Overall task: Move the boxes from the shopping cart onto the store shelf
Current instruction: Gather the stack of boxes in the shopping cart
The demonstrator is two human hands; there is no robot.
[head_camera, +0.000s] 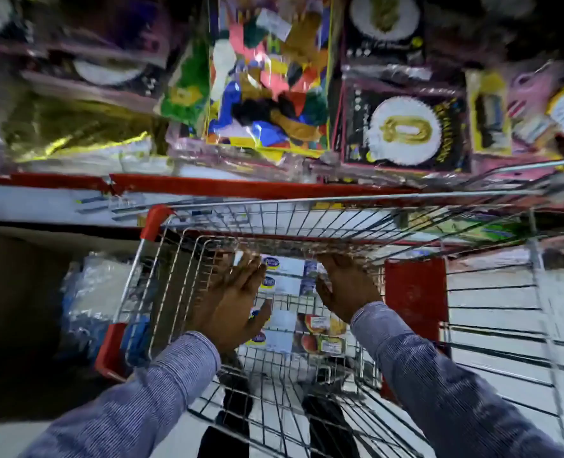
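Observation:
Several white boxes [285, 282] with blue and yellow logos lie stacked in the bottom of the wire shopping cart [340, 213]. My left hand [237, 302] presses flat against the left side of the stack, fingers spread. On the stack's right side rests my right hand [343, 289], fingers curled onto the box edge. Both hands are deep inside the cart. The store shelf [208, 185] with a red front edge runs just beyond the cart, crowded with packets.
Party goods fill the shelf: a balloon pack [267, 77] and black candle cards [403, 127]. Clear-wrapped packs [92, 299] sit on the lower shelf to the cart's left. A red child-seat flap [416, 295] stands at the cart's right. White floor lies below.

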